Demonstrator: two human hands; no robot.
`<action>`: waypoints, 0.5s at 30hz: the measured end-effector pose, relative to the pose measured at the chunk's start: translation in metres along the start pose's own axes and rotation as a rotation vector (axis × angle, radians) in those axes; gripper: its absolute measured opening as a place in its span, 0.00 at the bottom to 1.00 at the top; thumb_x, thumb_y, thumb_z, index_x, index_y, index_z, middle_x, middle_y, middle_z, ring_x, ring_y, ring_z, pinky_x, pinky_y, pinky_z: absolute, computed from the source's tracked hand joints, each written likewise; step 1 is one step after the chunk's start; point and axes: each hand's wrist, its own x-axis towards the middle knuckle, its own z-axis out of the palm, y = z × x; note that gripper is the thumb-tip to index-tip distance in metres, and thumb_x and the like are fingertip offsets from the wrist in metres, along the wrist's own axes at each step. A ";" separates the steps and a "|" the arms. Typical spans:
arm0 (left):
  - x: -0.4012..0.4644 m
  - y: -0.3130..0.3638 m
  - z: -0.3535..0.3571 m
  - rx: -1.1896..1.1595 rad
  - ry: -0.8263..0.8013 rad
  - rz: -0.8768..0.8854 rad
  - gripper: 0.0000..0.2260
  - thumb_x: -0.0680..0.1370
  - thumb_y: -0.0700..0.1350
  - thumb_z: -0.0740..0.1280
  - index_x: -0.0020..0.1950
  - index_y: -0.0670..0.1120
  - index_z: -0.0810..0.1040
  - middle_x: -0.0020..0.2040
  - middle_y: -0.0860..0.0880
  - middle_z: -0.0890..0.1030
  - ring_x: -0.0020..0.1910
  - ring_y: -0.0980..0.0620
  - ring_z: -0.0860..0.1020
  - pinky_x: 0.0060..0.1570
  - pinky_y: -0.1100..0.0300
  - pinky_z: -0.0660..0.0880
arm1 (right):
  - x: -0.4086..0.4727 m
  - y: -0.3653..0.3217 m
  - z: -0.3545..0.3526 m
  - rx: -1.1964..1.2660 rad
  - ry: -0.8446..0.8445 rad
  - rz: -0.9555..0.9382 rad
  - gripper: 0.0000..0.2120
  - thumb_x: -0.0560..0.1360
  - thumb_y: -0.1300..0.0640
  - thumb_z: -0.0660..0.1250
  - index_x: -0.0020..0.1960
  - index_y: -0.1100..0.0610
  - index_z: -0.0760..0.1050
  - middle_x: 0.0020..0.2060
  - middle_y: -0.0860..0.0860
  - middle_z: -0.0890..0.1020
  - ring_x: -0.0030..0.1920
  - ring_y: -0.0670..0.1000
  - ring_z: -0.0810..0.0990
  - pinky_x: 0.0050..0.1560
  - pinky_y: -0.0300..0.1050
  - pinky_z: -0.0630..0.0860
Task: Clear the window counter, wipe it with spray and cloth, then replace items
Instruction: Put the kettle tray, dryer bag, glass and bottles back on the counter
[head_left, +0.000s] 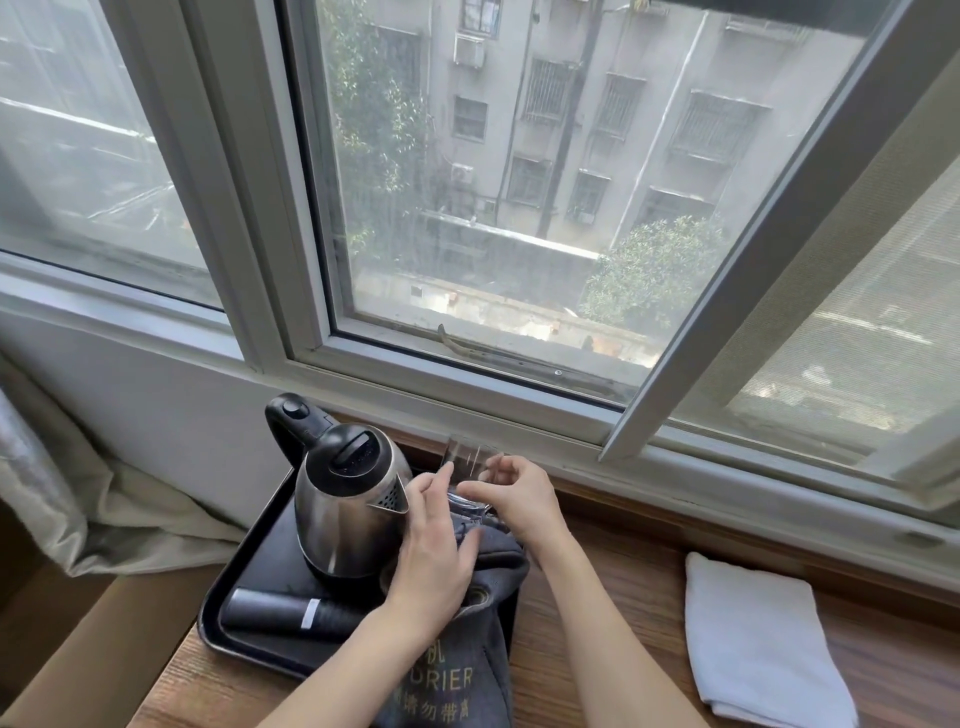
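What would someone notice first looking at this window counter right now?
Probably the steel kettle standing on the black tray at the counter's left, with both hands just right of it around a clear glass. A folded white cloth lies alone on the wooden counter at right.

A single head-worn wide-angle camera looked forward and down from above the wooden counter (649, 587), close over the black tray (244, 587) and kettle (348, 499). It faced the window (519, 208), whose frames bowed with lens distortion, taking in buildings beyond.
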 end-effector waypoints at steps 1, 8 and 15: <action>0.002 0.001 0.002 0.012 0.028 0.008 0.34 0.74 0.41 0.73 0.76 0.44 0.61 0.66 0.51 0.60 0.64 0.56 0.65 0.66 0.61 0.64 | -0.001 0.000 -0.002 0.032 -0.009 0.006 0.22 0.62 0.55 0.83 0.52 0.56 0.79 0.41 0.48 0.83 0.42 0.44 0.81 0.46 0.38 0.78; 0.020 0.008 0.004 0.100 0.154 0.218 0.35 0.67 0.35 0.77 0.68 0.47 0.63 0.63 0.45 0.65 0.62 0.49 0.67 0.62 0.53 0.70 | -0.007 0.000 -0.009 0.183 -0.061 0.025 0.17 0.65 0.57 0.82 0.48 0.61 0.79 0.35 0.47 0.81 0.39 0.46 0.79 0.41 0.42 0.76; 0.034 0.024 -0.007 0.238 0.038 0.270 0.34 0.66 0.34 0.73 0.67 0.48 0.61 0.63 0.42 0.70 0.61 0.40 0.71 0.60 0.49 0.72 | -0.008 0.004 -0.021 0.134 -0.101 -0.009 0.14 0.67 0.54 0.81 0.47 0.58 0.82 0.36 0.47 0.84 0.40 0.44 0.81 0.45 0.43 0.79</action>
